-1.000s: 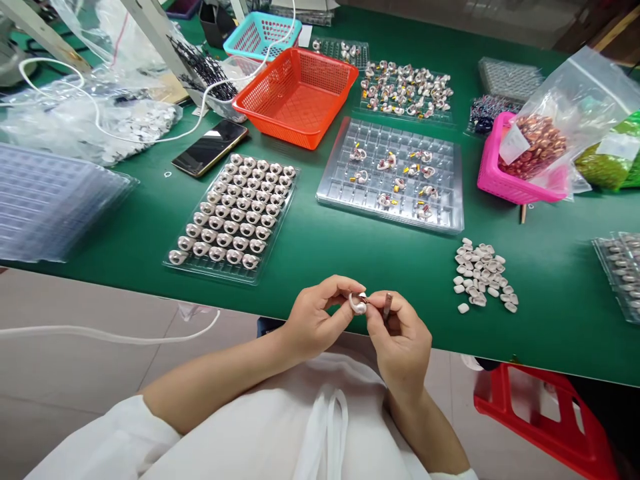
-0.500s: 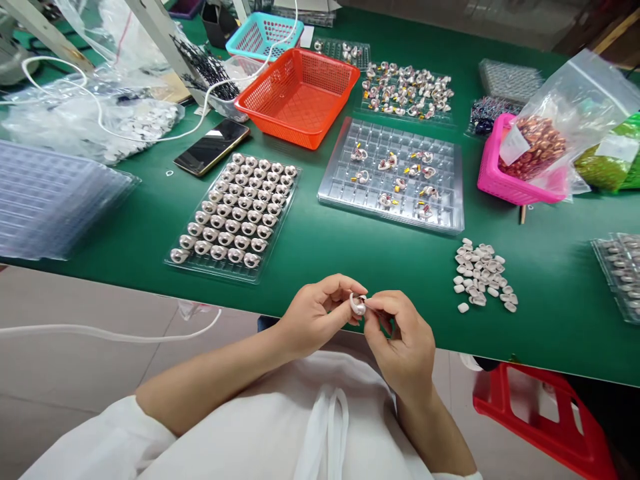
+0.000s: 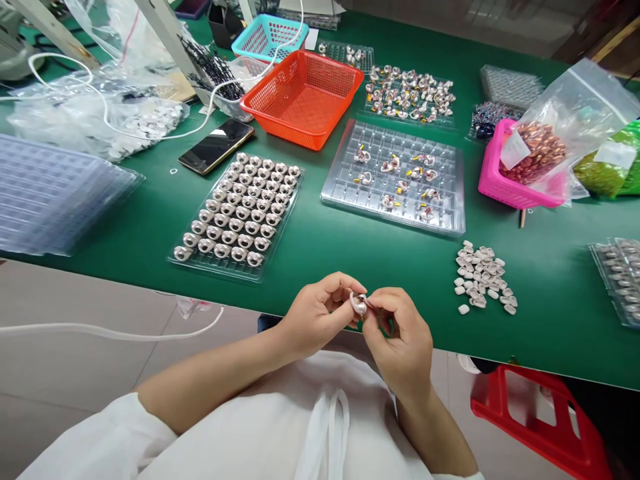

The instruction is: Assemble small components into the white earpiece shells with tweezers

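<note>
At the table's front edge, both my hands meet around a small pearly-white earphone shell [image 3: 359, 305] with a curved hook. My left hand [image 3: 315, 315] pinches its left side between thumb and fingertips. On the other side, the thumb and fingers of my right hand [image 3: 403, 343] are closed at the shell's edge; whether a smaller part sits between those fingertips is hidden. Similar shells fill the clear tray [image 3: 260, 272] to the left. Small whitish caps [image 3: 481, 275] lie in a loose pile to the right.
Beyond my hands, a stacked clear tray [image 3: 345, 190] carries several wired shells with yellow tabs. Behind stand an orange basket [image 3: 305, 100] and a phone [image 3: 216, 147]. A pink basket [image 3: 520, 193] holds a bag of coppery parts. A red stool [image 3: 540, 417] is below right.
The camera view has shifted slightly. Both hands keep their pinch on the earphone shell, with only a slight movement of the right fingers.
</note>
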{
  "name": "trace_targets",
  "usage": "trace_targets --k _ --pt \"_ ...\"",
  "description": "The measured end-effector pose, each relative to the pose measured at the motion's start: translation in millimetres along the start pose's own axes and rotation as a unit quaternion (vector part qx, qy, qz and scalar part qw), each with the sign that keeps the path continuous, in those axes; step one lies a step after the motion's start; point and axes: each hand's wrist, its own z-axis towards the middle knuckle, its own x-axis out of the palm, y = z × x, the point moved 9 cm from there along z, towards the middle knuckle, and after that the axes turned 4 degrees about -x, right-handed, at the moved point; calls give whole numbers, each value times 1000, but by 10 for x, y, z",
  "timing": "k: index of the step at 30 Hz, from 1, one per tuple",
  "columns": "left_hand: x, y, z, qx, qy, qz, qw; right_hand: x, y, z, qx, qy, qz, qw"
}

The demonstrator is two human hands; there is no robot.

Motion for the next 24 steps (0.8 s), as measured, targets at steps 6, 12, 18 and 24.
trace_targets --k 6,12,18,24 --pt "39 9 22 -32 29 -46 998 19 -88 -10 40 32 89 995" --pt "32 55 80 -97 69 -72 990 48 -57 16 8 68 62 996" --pt "55 113 90 -174 124 -35 976 35 30 83 -24 130 2 991" --pt "62 199 94 -213 141 -32 966 63 52 99 -49 165 14 985"
